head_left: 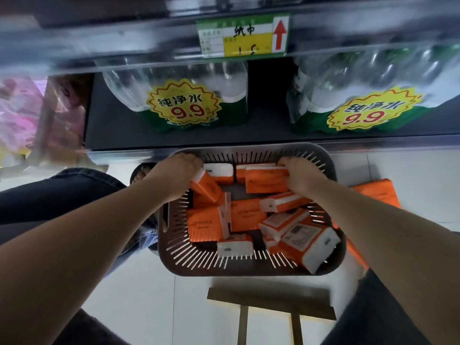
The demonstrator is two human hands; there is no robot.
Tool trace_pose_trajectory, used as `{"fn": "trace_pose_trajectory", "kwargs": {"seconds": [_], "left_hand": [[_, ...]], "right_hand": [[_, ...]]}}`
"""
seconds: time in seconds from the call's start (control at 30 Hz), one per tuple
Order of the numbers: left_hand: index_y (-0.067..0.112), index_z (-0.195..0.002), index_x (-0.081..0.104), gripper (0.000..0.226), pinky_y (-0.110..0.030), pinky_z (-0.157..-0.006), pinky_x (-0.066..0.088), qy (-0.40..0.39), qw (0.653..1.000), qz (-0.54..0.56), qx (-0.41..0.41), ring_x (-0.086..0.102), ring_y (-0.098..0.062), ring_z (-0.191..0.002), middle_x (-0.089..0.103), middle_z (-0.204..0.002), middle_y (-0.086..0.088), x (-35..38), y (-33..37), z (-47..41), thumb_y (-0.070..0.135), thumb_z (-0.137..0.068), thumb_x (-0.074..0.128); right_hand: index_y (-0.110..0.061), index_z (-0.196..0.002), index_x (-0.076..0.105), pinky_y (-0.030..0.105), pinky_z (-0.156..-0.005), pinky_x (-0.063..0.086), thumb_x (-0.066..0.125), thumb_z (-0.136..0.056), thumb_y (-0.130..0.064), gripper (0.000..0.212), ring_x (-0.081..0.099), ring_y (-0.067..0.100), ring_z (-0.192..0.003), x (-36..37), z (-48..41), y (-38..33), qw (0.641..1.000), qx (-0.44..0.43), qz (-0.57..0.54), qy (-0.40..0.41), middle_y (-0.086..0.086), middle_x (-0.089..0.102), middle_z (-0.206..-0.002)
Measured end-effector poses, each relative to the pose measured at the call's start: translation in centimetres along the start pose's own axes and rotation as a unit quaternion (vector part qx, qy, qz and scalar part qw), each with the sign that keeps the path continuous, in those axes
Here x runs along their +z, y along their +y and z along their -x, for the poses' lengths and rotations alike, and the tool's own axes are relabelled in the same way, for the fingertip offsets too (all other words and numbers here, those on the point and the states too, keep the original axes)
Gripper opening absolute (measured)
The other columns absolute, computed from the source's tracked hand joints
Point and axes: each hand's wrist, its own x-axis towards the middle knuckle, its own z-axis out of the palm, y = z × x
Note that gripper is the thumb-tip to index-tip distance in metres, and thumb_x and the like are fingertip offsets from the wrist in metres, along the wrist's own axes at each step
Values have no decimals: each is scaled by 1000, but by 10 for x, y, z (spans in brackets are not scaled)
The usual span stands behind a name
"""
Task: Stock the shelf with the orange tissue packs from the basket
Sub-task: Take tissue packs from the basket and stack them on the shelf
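Note:
A dark slotted basket (219, 266) stands on the floor below the shelf and holds several orange tissue packs (246, 217) lying at mixed angles. My left hand (178, 170) reaches into its far left corner and grips one tilted orange pack (207, 189). My right hand (298, 171) is at the far right side, its fingers curled over the top of another orange pack (265, 181). The shelf edge (174, 39) above carries a green and yellow price tag (242, 34) with a red arrow pointing up.
Two wrapped bundles of water bottles (184, 100) (373, 95) with yellow 9.9 stickers fill the lower shelf. Pink packages (25, 113) sit at left. More orange packs (375, 192) lie on the floor right of the basket. My knees flank the basket; a wooden stand (270, 298) lies nearer.

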Motion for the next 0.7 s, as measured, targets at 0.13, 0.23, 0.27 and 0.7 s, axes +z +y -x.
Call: {"fn": "trace_pose_trajectory", "kwargs": {"seconds": [0.13,0.23,0.27,0.7], "left_hand": [[18,-130,48,43,-30,-87,47,-9,992,112,-60,57,-22,-113,59,-127,-5,-11,-1,13,16,-89,61],[16,-136,45,50,-29,-81,45,-2,983,165,-77,59,-26,-110,60,-126,-9,-21,-1,22,15,-89,61],[15,-137,44,51,-28,-78,43,3,980,181,-82,59,-27,-110,60,-125,-10,-24,-1,25,16,-89,62],[10,-101,58,31,-31,-69,44,25,923,342,-175,59,-22,-88,63,-97,-6,-66,0,64,38,-88,66]], "right_hand": [[-27,-93,56,28,-79,44,52,-92,-18,10,58,16,-86,-23,8,-5,1000,1,7,-6,-1,66,-102],[-22,-105,62,30,-86,47,52,-90,-14,20,61,22,-99,-39,19,-9,1000,7,7,10,3,66,-108],[-19,-107,63,31,-87,47,52,-88,-11,23,60,23,-103,-44,23,-10,1000,11,-1,19,5,66,-110],[-8,-119,61,27,-86,38,61,-89,-14,31,54,25,-114,-114,89,-24,996,-5,-83,31,11,61,-122]]}}
